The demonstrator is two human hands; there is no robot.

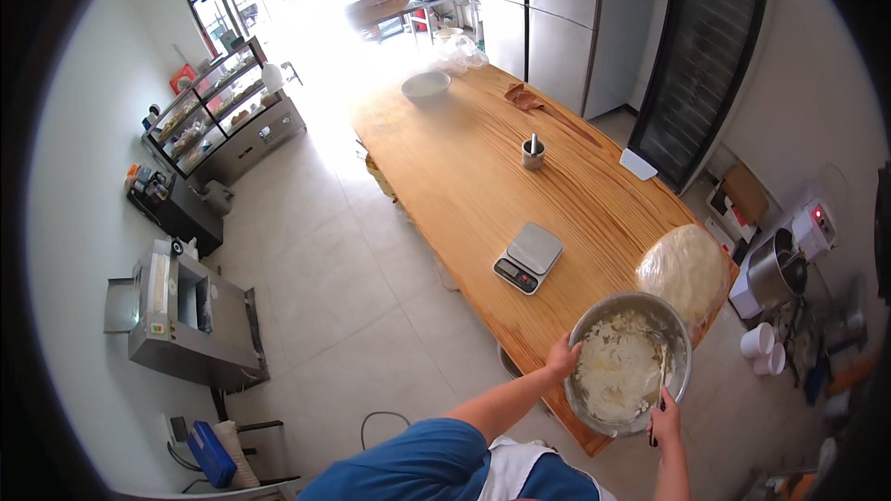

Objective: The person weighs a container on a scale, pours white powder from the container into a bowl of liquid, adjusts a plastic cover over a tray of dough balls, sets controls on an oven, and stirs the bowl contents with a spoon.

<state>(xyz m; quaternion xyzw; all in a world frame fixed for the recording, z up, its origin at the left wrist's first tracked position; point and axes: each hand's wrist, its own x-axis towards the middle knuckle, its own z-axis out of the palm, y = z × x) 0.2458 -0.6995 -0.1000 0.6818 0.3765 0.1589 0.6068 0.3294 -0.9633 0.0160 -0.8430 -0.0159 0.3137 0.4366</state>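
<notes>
A wide metal mixing bowl rests at the near right corner of the wooden table. White flour and pale, lumpy batter lie inside it. My left hand is closed on the bowl's left rim. In my closed right hand is a dark-handled spatula, its light, narrow blade reaching into the mixture along the bowl's right side; whether the blade is a spatula's or a spoon's is hard to see. Just beyond the bowl sits a large pale mound of dough under clear plastic wrap.
On the wooden table stand a digital scale, a small cup with a utensil and a far bowl. A stand mixer is beyond the right edge. A display case and a steel machine line the left wall.
</notes>
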